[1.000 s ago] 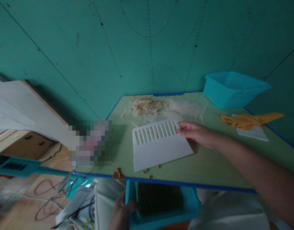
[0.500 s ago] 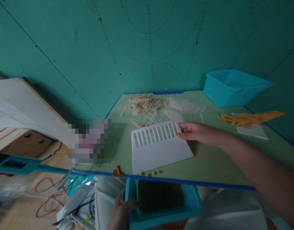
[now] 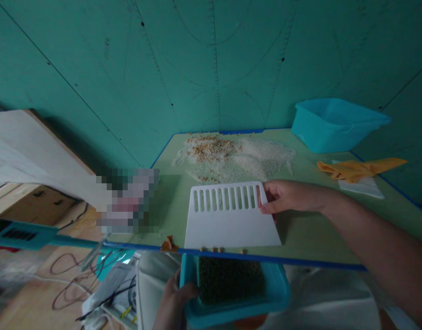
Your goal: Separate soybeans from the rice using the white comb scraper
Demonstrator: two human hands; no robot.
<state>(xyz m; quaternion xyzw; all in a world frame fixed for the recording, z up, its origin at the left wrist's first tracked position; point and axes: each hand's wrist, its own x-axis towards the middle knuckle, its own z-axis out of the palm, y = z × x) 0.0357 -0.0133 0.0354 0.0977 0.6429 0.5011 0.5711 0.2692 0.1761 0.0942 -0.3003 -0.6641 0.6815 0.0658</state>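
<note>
My right hand (image 3: 283, 197) grips the right upper corner of a flat white scraper (image 3: 231, 229) with a row of slots along its top. The scraper leans on the table, its straight lower edge close to the front edge of the table. Several tan beans (image 3: 214, 250) lie along that edge, just in front of the scraper. Below the table edge, my left hand (image 3: 173, 298) holds a teal tray (image 3: 281, 293) by its left side, thumb over the rim. Small dark green grains (image 3: 230, 279) fill much of the tray. Most of the left fingers are hidden.
White grains (image 3: 266, 156) and tan beans (image 3: 211, 149) are spread at the back of the table. A teal bin (image 3: 328, 130) stands at the back right, near an orange cloth (image 3: 358, 170). Brown scraps (image 3: 169, 244) lie at the front left. A teal wall rises behind.
My right hand has drawn the scraper toward me and squared it with the front edge. The beans before it have shifted nearer the edge. The left hand and tray have stayed almost still.
</note>
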